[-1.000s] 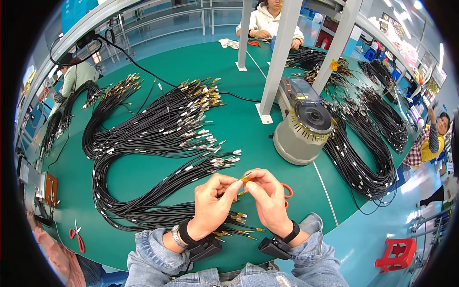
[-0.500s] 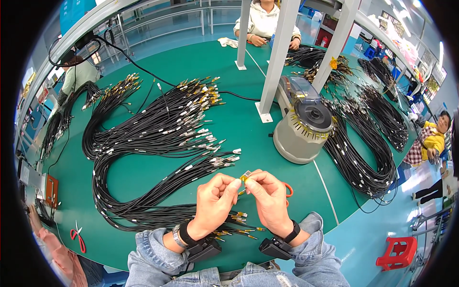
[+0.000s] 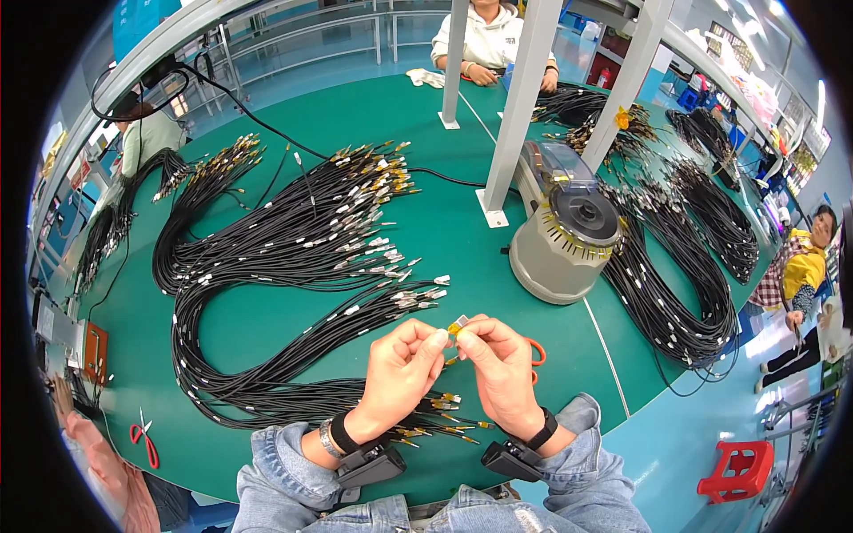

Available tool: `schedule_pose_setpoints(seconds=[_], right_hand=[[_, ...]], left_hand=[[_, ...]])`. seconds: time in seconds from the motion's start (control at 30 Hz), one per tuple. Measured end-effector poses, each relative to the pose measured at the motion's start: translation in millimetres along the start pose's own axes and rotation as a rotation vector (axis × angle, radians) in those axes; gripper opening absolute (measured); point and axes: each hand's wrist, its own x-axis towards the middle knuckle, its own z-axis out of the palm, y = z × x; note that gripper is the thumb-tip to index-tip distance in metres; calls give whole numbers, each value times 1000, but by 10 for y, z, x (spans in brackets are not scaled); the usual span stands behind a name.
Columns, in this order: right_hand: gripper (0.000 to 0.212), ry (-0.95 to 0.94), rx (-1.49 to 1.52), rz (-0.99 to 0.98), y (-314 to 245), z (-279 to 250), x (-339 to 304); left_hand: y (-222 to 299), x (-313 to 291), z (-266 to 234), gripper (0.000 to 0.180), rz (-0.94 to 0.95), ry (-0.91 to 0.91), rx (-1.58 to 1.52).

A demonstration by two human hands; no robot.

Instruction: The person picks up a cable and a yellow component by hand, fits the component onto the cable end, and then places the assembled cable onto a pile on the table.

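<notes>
Both my hands meet above the near middle of the green table (image 3: 480, 258). A small connector with yellow tape around it (image 3: 458, 324) sticks up between the fingertips. My left hand (image 3: 402, 369) is closed, thumb and forefinger pinched at its left side. My right hand (image 3: 503, 369) pinches the same piece from the right. Fingers hide most of what they hold, including any cable running from it. Partly behind my right hand are orange-red loop handles (image 3: 538, 350), probably of scissors. Black cables (image 3: 293, 401) with yellow-taped ends lie under and left of my left wrist.
A large bundle of black cables (image 3: 240, 258) curves across the left; more cables (image 3: 684, 302) lie right. A round grey tape dispenser (image 3: 560, 253) stands beside a metal post (image 3: 515, 133). Red-handled scissors (image 3: 147, 444) rest at the left edge. Other people are around the table.
My hands stay nearly in place, still pinching the taped connector, which shows slightly more above the fingers. At the right, a person in yellow has lowered a hand.
</notes>
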Motion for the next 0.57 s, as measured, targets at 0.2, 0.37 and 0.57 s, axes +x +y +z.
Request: schedule_pose_setpoints(seconds=[0.2, 0.37, 0.57], right_hand=[[7, -1, 37, 33, -15, -7, -5], [8, -3, 77, 55, -16, -2, -10], [9, -7, 64, 54, 6, -18, -6]], left_hand=[[-14, 11, 52, 15, 80, 66, 85], [-23, 19, 63, 15, 92, 80, 84], [-13, 7, 6, 16, 37, 10, 13]])
